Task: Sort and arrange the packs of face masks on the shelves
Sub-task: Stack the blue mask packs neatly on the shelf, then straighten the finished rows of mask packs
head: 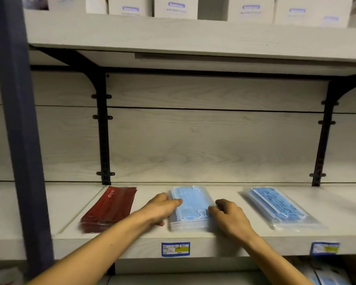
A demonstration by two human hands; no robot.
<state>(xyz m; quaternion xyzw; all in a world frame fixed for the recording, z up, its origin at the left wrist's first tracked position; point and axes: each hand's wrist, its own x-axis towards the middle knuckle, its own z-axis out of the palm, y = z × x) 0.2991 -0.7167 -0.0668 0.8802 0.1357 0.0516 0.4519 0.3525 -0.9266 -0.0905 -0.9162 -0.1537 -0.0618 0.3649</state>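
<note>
Clear-wrapped pale blue mask pack (190,208), flat, between both hands.

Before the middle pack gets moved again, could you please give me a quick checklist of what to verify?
1. Both hands on the middle blue pack: ok; left hand and right hand flank it.
2. Pack flat on the shelf: ok.
3. Clear of the red pack: ok, a gap shows.
4. Clear of the right blue pack: ok.
5. Square to the shelf edge: ok, roughly.
6. Wrapper sealed: cannot tell.
</note>
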